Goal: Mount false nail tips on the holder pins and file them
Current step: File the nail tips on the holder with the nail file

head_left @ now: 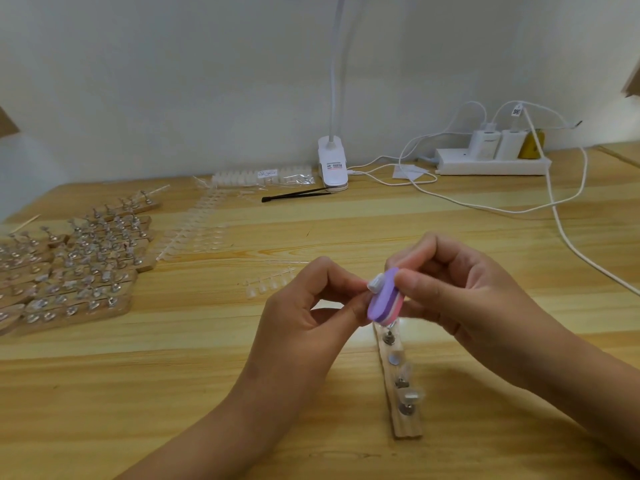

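Note:
My left hand (311, 306) pinches a small clear nail tip (375, 284) between thumb and forefinger, above the table's middle. My right hand (460, 292) grips a purple and pink buffer block (382, 297), whose purple face lies against the tip. Just below them a wooden holder strip (403, 393) lies lengthwise on the table, with several metal pins; two of its pins near me carry clear tips (412, 396). A short strip of loose tips (268, 284) lies left of my hands.
Many wooden holders with pins (76, 268) crowd the left side, with sprues of tips (201, 230) beside them. A bag of tips (263, 176), black tweezers (294, 195), a clip lamp (331, 164), a power strip (491, 162) and white cables (561, 230) lie at the back and right.

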`<state>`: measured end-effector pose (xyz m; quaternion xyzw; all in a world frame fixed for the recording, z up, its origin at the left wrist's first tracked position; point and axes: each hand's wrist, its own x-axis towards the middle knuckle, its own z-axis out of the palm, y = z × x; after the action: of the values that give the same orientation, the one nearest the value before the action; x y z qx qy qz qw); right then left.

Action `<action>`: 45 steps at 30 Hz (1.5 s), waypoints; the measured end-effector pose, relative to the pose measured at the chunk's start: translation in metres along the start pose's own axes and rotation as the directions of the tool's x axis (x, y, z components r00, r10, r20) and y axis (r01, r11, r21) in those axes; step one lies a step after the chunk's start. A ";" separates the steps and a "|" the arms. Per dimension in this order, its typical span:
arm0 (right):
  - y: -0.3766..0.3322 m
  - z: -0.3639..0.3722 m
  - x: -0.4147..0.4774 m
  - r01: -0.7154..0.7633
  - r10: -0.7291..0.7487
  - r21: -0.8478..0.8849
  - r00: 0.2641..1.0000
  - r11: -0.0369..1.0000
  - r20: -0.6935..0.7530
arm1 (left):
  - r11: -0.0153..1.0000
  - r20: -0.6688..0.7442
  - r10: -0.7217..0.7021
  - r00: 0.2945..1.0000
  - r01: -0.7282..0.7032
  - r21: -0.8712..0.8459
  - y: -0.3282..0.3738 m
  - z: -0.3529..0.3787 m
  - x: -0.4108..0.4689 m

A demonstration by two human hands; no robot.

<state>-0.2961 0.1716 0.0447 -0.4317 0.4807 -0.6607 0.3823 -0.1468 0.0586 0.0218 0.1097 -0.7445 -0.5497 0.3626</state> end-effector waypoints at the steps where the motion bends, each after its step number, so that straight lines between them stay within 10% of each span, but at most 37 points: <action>1: -0.001 0.000 0.000 -0.001 0.001 -0.007 1.000 1.000 -0.003 | 1.000 0.000 -0.001 1.000 0.001 -0.002 0.000 0.000 0.000; 45: 0.000 -0.016 0.003 -0.045 0.046 -0.053 0.999 0.998 0.017 | 0.890 0.099 0.246 0.964 -0.265 0.370 -0.001 -0.009 0.002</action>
<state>-0.3127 0.1735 0.0431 -0.4365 0.5039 -0.6350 0.3902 -0.1423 0.0508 0.0226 0.0653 -0.8534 -0.3452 0.3851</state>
